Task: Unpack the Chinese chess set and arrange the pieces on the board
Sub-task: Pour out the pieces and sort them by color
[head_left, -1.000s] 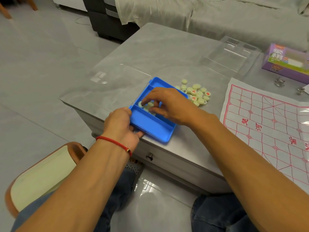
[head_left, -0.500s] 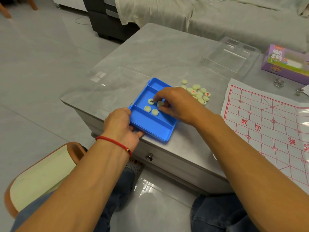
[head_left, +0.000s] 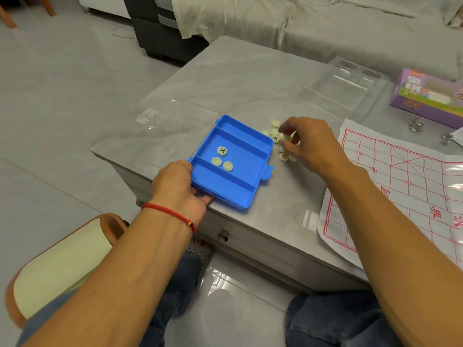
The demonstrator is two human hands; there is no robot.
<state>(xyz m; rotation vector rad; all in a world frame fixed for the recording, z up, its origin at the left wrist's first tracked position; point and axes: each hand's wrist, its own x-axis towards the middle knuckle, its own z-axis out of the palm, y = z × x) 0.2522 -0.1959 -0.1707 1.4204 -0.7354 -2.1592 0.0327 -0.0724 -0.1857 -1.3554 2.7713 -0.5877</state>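
Note:
A blue divided tray (head_left: pixel 250 194) lies at the table's near edge. Its middle compartment holds three pale round chess pieces (head_left: pixel 222 150); one shows a black character. My left hand (head_left: pixel 178 186) grips the tray's near-left corner. My right hand (head_left: pixel 313 144) hovers over the loose pile of pieces (head_left: pixel 275 123) just right of the tray, its thumb and fingers pinched on a pale piece (head_left: pixel 287 138). Part of the pile is hidden under that hand. The paper board (head_left: pixel 400 184), printed with a red grid, lies spread out at the right.
A clear plastic lid (head_left: pixel 345 86) and a purple box (head_left: pixel 426 96) sit at the far right, with metal rings (head_left: pixel 416 125) near the board. Another clear plastic cover (head_left: pixel 162 116) lies left of the tray. A chair (head_left: pixel 62 259) stands by my left knee.
My right hand has left the tray's middle compartment and moved right to the loose pile, carrying a piece. Three pieces stay in the tray. My left hand has kept its hold.

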